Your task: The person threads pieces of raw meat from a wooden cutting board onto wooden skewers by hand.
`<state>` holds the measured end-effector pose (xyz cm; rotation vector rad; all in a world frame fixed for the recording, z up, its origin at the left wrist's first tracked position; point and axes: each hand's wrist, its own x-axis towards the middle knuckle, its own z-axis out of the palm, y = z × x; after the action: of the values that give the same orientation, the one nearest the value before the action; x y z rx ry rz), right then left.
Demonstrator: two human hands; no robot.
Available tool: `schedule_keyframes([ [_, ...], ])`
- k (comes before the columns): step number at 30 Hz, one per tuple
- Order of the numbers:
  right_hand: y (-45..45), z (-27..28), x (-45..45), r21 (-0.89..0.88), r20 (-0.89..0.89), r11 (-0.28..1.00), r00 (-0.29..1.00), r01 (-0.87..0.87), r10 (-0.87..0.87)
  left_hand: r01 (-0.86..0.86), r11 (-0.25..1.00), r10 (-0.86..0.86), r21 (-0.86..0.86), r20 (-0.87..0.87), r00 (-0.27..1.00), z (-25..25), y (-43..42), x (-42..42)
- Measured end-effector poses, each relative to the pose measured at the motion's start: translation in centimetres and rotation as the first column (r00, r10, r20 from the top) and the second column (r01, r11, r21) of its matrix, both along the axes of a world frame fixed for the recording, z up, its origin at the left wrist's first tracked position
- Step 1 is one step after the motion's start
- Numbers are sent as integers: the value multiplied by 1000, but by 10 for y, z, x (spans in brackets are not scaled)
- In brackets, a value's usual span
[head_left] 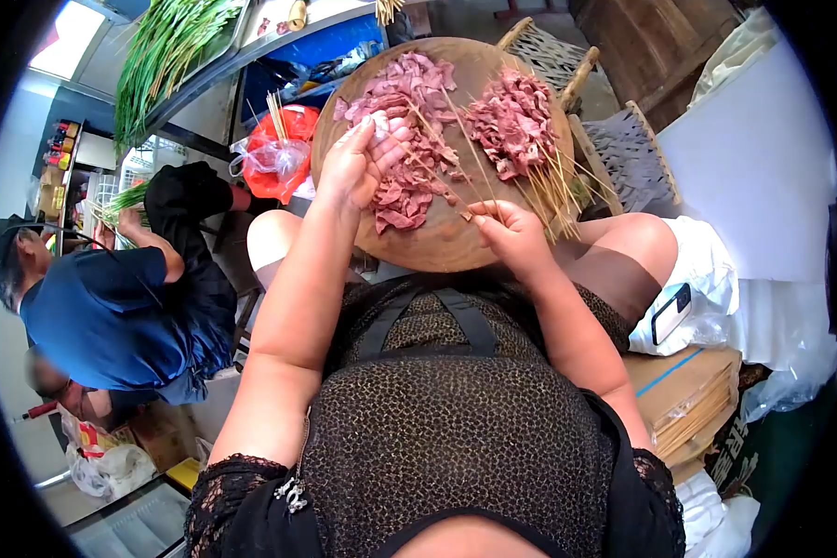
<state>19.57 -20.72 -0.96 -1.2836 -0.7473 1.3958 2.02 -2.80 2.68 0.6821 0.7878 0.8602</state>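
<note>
A round wooden board [391, 249] carries loose slices of raw meat [405, 200] on its left half and a pile of skewered meat [516, 121] at the right, whose bare sticks point toward the front right. My left hand [367, 158], palm up with its fingers apart, is over the loose slices; a whitish bit shows near its fingertips, too small to name. My right hand [507, 228] is closed on a thin wooden skewer [428, 170] near the board's front edge. A small piece of meat is on that skewer close to the fingers.
Left of the board is a red bag [279, 153] with sticks. A person in a blue shirt [112, 312] sits at the left, handling green stalks. More green stalks [167, 60] lie on a counter. Woven stools [628, 153] stand right; a phone [671, 313] rests on white cloth.
</note>
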Motion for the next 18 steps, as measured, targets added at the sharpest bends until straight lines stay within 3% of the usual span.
schedule_keyframes([
  [13, 14, -10, 2, -118, -40, 993, 999, -14, 9, 126, 990, -129, -63, -37, 991, -24, 25, -8],
  [18, 18, -9, 9, -67, 84, 998, 996, -20, 26, 152, 985, -157, -85, -55, 986, -16, 25, -10],
])
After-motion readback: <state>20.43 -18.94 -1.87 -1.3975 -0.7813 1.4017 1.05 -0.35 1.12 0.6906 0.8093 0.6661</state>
